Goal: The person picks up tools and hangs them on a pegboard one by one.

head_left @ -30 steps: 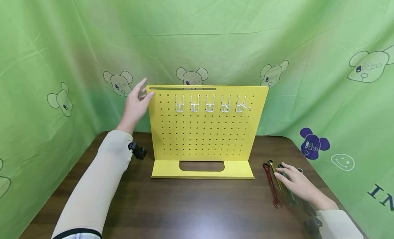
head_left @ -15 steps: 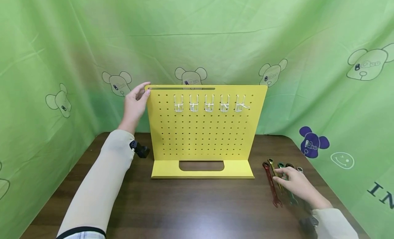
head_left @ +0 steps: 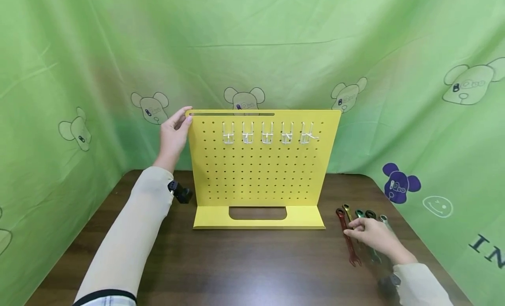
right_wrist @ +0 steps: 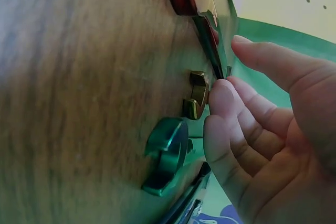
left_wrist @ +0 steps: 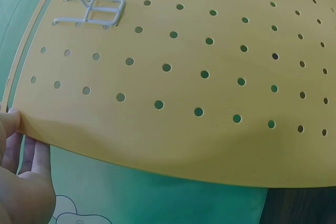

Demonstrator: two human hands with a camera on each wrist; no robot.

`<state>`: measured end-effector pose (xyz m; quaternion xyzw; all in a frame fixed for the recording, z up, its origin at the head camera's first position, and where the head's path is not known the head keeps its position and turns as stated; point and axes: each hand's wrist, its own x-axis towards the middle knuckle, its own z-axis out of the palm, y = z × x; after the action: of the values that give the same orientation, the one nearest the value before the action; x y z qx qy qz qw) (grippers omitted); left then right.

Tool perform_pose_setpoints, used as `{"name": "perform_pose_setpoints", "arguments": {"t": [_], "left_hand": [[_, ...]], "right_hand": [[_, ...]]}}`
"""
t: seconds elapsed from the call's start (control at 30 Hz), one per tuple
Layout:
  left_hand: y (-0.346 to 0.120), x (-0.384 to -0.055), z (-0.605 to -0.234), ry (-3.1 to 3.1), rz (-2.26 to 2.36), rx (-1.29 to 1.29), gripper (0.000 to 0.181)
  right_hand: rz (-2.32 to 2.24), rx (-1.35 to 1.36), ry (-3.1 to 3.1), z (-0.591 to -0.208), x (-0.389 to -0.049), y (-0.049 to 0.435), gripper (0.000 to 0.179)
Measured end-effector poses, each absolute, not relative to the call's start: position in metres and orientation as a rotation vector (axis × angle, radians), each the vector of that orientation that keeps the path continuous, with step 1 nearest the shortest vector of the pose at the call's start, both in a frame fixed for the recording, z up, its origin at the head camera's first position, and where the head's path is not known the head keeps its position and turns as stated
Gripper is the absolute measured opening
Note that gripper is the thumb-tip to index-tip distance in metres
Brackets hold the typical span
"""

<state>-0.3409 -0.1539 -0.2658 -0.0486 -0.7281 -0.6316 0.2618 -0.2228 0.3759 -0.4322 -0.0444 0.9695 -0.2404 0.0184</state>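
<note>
Head view shows a yellow pegboard (head_left: 256, 175) upright on the tabletop (head_left: 236, 262), with five white hooks (head_left: 267, 134) already fitted in a row and nothing hanging from them. The left hand (head_left: 173, 137) pinches the board's upper left corner, thumb in front and fingers behind. The right hand (head_left: 376, 236) is over the wrenches, thumb and fingers curved but parted; it seems to hold nothing so far. All five wrenches lie on the tabletop to the board's right: red wrench (head_left: 349, 242), yellow wrench (head_left: 348, 214), green wrench (right_wrist: 173, 153), black wrench (head_left: 370, 211) and silver wrench (head_left: 386, 223). I judge the handling of them barely begun, with all five left to deal with. Mouse heads on the green curtain (head_left: 252, 34) carry blurred lettering, perhaps "Qee"; "IN" reads at its right edge. No brand is legible on the wrenches.
</note>
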Motion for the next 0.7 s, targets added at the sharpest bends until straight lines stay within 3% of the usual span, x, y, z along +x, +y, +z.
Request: {"name": "perform_pose_setpoints", "arguments": {"t": [0.23,0.5,0.7], "left_hand": [[-0.156,-0.341,-0.267,-1.973,-1.689,-0.155,0.031],[-0.157,-0.342,-0.267,-1.963,-1.699,-0.146,0.031],[-0.158,-0.344,-0.269,-1.98,-1.717,-0.136,0.033]], "right_hand": [[-0.781,-0.041,2.951,-0.438,-0.231,0.375,0.041],[-0.765,0.013,2.932,-0.438,-0.234,0.371,0.03],[-0.712,-0.004,2.914,-0.441,-0.235,0.373,0.045]]}}
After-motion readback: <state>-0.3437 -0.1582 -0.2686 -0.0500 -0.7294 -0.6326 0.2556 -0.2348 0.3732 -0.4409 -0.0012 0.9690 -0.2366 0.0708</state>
